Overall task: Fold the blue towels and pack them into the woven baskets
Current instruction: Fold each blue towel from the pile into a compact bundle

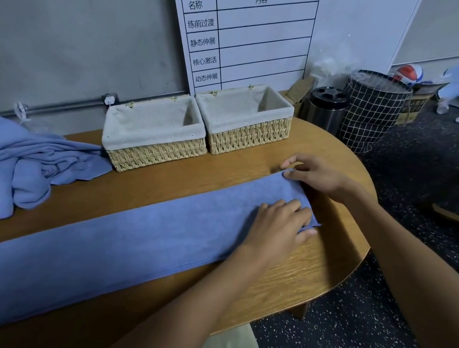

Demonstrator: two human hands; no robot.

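Note:
A long blue towel (115, 232), folded into a narrow strip, lies diagonally across the wooden table (280, 285). My left hand (280, 224) grips the strip's near right corner, thumb under the edge and fingers on top. My right hand (315, 175) pinches the far right corner. A heap of crumpled blue towels (16, 163) sits at the left. Two woven baskets with pale cloth liners stand at the back: the left basket (154, 134) and the right basket (244, 120). Both hold nothing.
A white chart board (258, 37) leans on the wall behind the baskets. Right of the table stand a steel cup (326, 107) and a black checked bin (373, 114) on the speckled floor. The table's rounded edge ends just right of my hands.

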